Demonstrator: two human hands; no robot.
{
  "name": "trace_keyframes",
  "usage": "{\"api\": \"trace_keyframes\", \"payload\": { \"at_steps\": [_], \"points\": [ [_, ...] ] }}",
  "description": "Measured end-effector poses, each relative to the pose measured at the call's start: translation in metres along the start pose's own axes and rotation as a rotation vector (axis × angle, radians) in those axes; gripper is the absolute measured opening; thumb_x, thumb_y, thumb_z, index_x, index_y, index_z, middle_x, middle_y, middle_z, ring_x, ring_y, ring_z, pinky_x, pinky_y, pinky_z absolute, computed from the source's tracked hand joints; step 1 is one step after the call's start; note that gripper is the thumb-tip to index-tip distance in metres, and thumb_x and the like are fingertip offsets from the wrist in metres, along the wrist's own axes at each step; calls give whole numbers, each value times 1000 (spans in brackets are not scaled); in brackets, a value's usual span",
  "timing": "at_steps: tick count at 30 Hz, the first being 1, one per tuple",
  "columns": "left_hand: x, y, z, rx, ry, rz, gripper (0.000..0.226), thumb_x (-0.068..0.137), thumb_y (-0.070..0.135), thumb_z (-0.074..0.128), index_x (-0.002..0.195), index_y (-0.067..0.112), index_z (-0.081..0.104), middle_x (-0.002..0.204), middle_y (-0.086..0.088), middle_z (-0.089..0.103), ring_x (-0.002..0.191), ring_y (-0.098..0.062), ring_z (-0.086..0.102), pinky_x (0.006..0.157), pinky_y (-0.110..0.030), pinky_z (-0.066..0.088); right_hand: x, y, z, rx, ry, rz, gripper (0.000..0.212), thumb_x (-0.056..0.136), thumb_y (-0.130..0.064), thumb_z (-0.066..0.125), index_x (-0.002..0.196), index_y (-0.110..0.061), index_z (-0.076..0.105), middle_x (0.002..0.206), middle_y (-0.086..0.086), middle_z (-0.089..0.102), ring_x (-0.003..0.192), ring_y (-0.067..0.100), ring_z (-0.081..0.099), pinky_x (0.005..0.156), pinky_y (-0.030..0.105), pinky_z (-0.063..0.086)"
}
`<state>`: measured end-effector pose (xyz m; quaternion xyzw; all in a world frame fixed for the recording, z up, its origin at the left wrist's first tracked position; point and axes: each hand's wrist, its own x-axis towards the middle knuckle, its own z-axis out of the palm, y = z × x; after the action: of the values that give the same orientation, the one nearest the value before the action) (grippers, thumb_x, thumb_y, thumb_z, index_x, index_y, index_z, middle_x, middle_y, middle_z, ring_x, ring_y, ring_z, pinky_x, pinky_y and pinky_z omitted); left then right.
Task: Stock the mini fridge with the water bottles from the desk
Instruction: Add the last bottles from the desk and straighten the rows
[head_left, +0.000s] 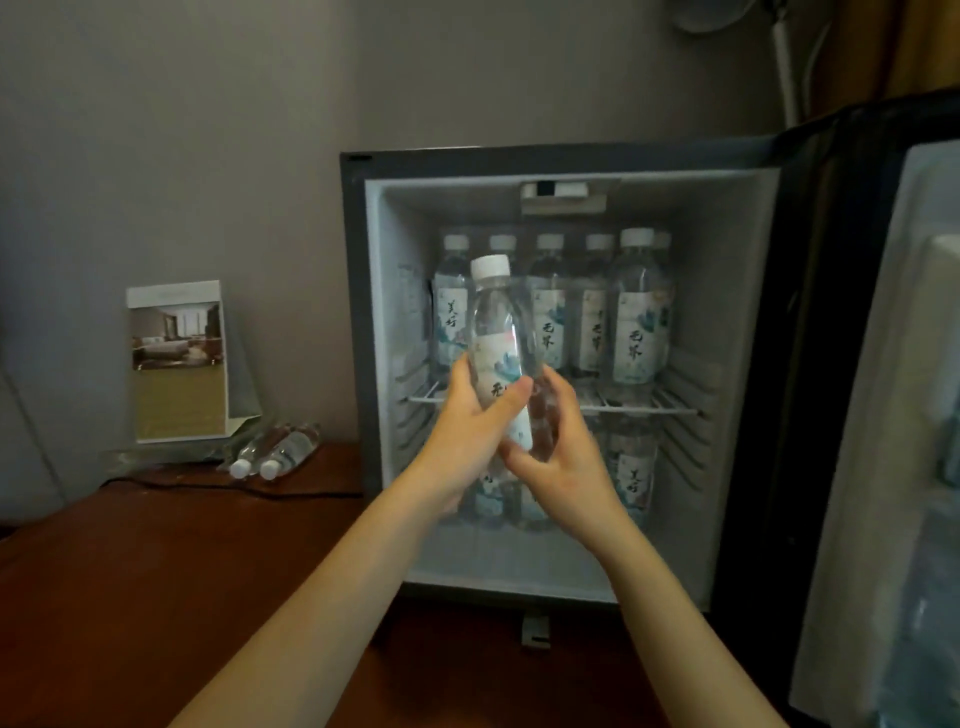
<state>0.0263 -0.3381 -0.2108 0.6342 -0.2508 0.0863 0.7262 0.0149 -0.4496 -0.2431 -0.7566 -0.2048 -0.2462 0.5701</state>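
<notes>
Both my hands hold one clear water bottle (497, 322) with a white cap upright in front of the open mini fridge (737, 364). My left hand (467, 431) wraps its lower left side, and my right hand (558, 452) grips its base from the right. Several labelled bottles (634, 322) stand on the fridge's wire shelf (670, 410) behind it, and more bottles (631, 478) stand on the floor below the shelf. Two bottles (280, 449) lie on their sides on the wooden desk (156, 571), left of the fridge.
The fridge door (883, 415) swings open at the right. A standing card with a room photo (176, 361) sits at the desk's back left. A black cable (234, 488) runs along the desk toward the fridge.
</notes>
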Motion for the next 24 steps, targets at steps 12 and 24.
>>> {"api": "trace_keyframes", "payload": {
  "at_steps": [12,24],
  "points": [
    [92,-18,55,269,18,86,75,90,21,59,147,23,10,148,2,32,135,-17,34,107,-29,31,67,31,-26,-394,449,33,70,88,-16,62,147,-18,24,144,8,35,130,18,39,91,11,25],
    [106,-49,48,487,73,-27,45,94,28,50,135,14,39,135,-5,47,123,-23,48,105,-42,40,66,56,-12,-571,597,-60,59,87,-12,62,140,-6,37,127,14,43,122,27,39,88,19,27]
  ]
}}
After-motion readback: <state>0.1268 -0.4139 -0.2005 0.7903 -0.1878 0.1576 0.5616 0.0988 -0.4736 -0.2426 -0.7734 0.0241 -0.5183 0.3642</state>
